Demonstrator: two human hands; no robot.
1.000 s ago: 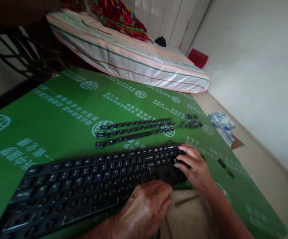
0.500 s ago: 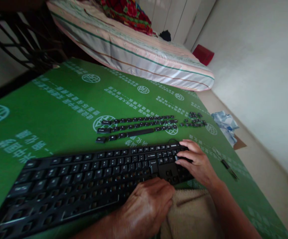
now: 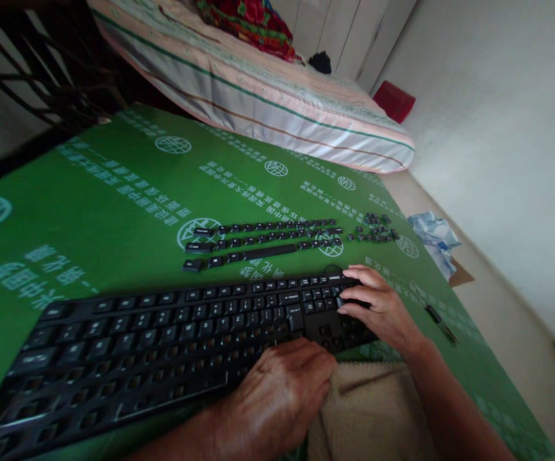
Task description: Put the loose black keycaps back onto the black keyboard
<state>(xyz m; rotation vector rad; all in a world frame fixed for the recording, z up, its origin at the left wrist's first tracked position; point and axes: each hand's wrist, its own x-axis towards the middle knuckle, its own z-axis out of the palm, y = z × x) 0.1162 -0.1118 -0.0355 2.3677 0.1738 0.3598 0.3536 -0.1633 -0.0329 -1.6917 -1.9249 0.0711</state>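
Observation:
A black keyboard [image 3: 171,333] lies slantwise across the near side of the green table. Its upper rows carry keycaps, while the lower rows show bare sockets. My left hand [image 3: 289,387] is closed at the keyboard's near edge, its fingertips hidden, and appears to grip the brown cloth [image 3: 368,397] beside it. My right hand [image 3: 378,304] holds the keyboard's right end, fingers bent over the number pad. Beyond the keyboard, removed keycaps [image 3: 267,237] stand in three rows with a long space bar [image 3: 270,251]. More small keycaps [image 3: 376,229] lie clustered to their right.
The green printed table top [image 3: 128,166] extends under everything. A small dark tool with thin metal prongs [image 3: 440,323] lies near its right edge. Behind stands a bed with a striped sheet [image 3: 258,102]; crumpled blue-white packaging [image 3: 433,237] is on the floor at right.
The view has shifted very slightly, so the keyboard's left part sits a little higher. Both hands keep nearly the same places and grips.

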